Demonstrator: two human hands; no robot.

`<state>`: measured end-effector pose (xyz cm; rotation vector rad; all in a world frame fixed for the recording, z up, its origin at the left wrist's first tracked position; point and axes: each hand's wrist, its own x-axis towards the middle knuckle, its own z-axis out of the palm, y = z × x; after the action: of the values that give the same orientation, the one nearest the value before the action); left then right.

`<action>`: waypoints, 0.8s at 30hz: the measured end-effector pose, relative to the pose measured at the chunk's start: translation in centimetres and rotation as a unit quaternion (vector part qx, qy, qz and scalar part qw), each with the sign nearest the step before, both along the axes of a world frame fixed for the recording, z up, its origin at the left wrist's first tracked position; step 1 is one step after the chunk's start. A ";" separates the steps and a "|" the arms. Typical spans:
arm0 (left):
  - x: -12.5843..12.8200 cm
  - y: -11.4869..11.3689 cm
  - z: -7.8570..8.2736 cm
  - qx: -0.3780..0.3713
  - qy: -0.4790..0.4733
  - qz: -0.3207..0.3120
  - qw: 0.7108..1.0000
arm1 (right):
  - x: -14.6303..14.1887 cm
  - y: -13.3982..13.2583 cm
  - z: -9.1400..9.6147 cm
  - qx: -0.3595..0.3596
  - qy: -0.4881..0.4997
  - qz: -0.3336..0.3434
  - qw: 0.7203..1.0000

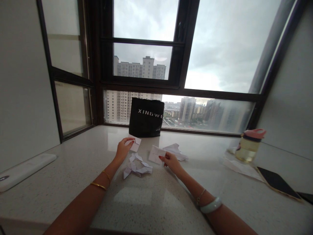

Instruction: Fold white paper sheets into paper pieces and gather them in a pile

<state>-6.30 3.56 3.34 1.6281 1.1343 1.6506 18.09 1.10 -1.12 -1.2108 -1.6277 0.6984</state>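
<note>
Pinched in my left hand (124, 148) is a small folded piece of white paper (135, 146), held in front of the black bag. My right hand (171, 162) grips a second white piece of paper (155, 154) between thumb and fingers, a little above the counter. Between my forearms lies a ring of folded paper pieces (138, 168) with pointed ends. Behind my right hand rests a folded white paper shape (176, 150), partly covered by the held sheet.
A black bag (146, 119) stands by the window. At right are a bottle with a pink lid (249, 147), white tissue-like paper (242, 168) and a dark phone (278, 182). A long white device (28, 169) lies at left on the speckled counter (141, 202).
</note>
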 end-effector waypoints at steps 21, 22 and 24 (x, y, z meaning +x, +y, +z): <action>0.6 -0.4 0.1 0.002 0.049 -0.022 0.999 | -0.5 -0.8 1.0 0.001 0.051 0.019 0.999; 0.7 -0.5 0.1 0.003 0.053 -0.022 0.998 | -0.6 -0.9 1.2 0.001 0.057 0.022 0.998; 0.8 -0.7 0.1 0.005 0.059 -0.023 0.998 | -0.8 -1.3 1.6 0.003 0.072 0.030 0.997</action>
<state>-5.49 2.89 3.45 1.7644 1.1388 1.5512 17.31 -0.17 0.46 -1.0861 -1.5505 0.8000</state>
